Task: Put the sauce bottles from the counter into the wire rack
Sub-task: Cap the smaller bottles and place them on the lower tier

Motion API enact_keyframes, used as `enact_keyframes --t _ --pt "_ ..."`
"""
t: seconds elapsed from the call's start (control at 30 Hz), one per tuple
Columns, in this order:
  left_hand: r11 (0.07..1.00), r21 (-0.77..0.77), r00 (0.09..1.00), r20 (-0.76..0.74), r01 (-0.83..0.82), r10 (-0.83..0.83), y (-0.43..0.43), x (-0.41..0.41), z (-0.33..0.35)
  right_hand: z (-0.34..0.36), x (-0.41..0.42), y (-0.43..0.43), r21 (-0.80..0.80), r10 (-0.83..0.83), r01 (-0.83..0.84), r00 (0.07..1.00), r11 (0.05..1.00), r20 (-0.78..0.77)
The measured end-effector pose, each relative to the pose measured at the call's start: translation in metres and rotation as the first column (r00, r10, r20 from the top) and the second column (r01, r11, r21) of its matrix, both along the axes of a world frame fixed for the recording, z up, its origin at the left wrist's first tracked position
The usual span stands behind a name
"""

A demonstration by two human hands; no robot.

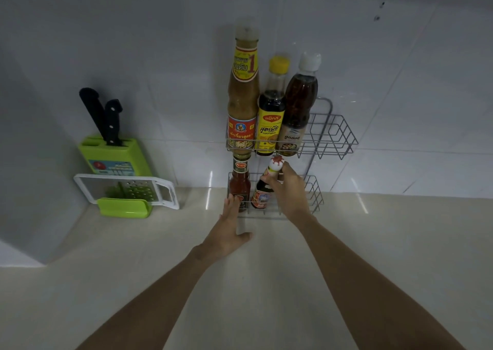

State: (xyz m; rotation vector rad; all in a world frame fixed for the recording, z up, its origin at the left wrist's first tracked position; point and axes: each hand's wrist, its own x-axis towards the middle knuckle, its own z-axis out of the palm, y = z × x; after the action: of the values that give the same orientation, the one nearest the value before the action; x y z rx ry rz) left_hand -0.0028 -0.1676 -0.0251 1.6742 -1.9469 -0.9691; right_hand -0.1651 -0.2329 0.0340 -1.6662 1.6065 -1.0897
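The wire rack [333, 133] stood on the tabletop [266, 283] against the tiled wall [160, 42]. Its upper shelf held three bottles: a tall tan sauce bottle [242, 96], a dark bottle with a yellow cap [271, 109] and a brown bottle with a white cap [297, 104]. The lower shelf held a red sauce bottle [241, 181] on the left and a dark sauce bottle [265, 187] just beside it.

The right hand [289, 189] reached forward, its grip pinching the dark sauce bottle's neck below the white cap. The left hand [230, 232] lay flat with fingers spread, fingertips touching the rack's front left corner.

A green knife block [112, 157] and a grater [125, 189] stood well apart to the left.
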Motion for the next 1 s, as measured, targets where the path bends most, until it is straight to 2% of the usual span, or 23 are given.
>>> enact_keyframes --t 0.23,0.47,0.63,0.77,1.0 --pt "1.0 -0.021 1.0 -0.022 -0.006 0.005 0.002 0.0 -0.003 0.0 0.009 -0.013 0.078 0.053 -0.046 0.994 0.996 -0.093" --pt "1.0 -0.011 1.0 0.002 0.003 -0.003 0.003 0.001 -0.001 0.0 0.012 -0.007 0.097 0.096 -0.086 0.99 0.992 -0.101" --pt "0.999 0.004 0.999 0.019 0.031 -0.031 0.005 0.0 0.006 0.001 0.016 -0.001 0.094 0.092 -0.081 0.989 0.992 -0.119" --pt "0.998 0.028 0.998 0.044 0.048 -0.049 0.009 0.002 0.011 0.001 0.018 0.005 0.151 0.103 -0.084 0.987 0.985 -0.126" --pt "1.0 0.018 0.999 0.044 -0.007 0.006 0.027 -0.001 0.032 0.01 0.008 0.039 0.224 0.06 -0.03 0.99 0.974 -0.127"
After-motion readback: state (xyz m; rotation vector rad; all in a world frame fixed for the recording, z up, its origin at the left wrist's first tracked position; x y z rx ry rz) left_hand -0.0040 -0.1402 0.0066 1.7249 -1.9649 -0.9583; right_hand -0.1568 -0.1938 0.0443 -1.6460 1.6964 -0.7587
